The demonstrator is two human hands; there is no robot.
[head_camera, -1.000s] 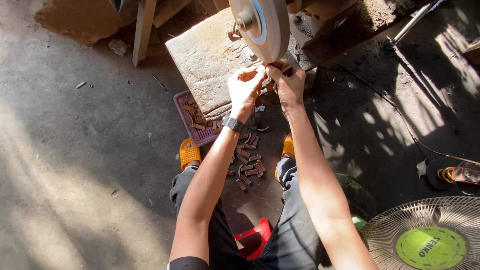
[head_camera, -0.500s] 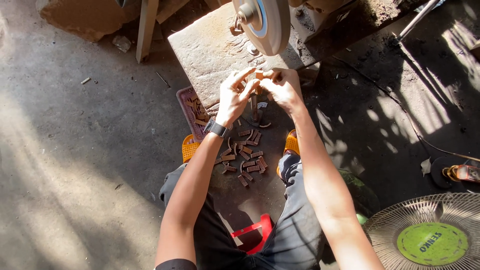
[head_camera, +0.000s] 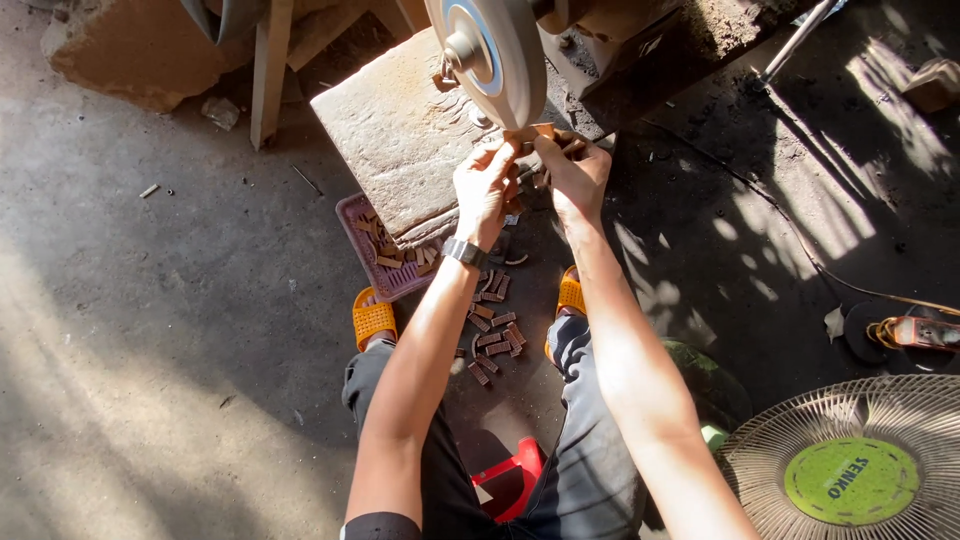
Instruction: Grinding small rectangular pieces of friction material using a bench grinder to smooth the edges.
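Both hands hold one small brown wooden piece [head_camera: 528,131] up against the lower rim of a grey grinding wheel [head_camera: 490,45]. My left hand [head_camera: 484,190], with a dark wrist band, pinches the piece's left end. My right hand [head_camera: 574,172] grips its right end. On the floor between my feet lie several similar wooden pieces [head_camera: 493,334]. More of them fill a small pink tray [head_camera: 356,213] to the left, partly under a flat stone slab [head_camera: 395,135].
I sit on a red stool [head_camera: 506,482] in orange slippers [head_camera: 373,320]. A round fan grille with a green centre [head_camera: 850,468] lies at the lower right. A cable [head_camera: 800,250] crosses the concrete floor, with another sandal [head_camera: 915,333] at right. A wooden post [head_camera: 268,70] stands upper left.
Both hands have stayed together at the wheel's lower edge with the piece between them; the view shifted slightly, so the wheel and slab sit a little differently in frame.
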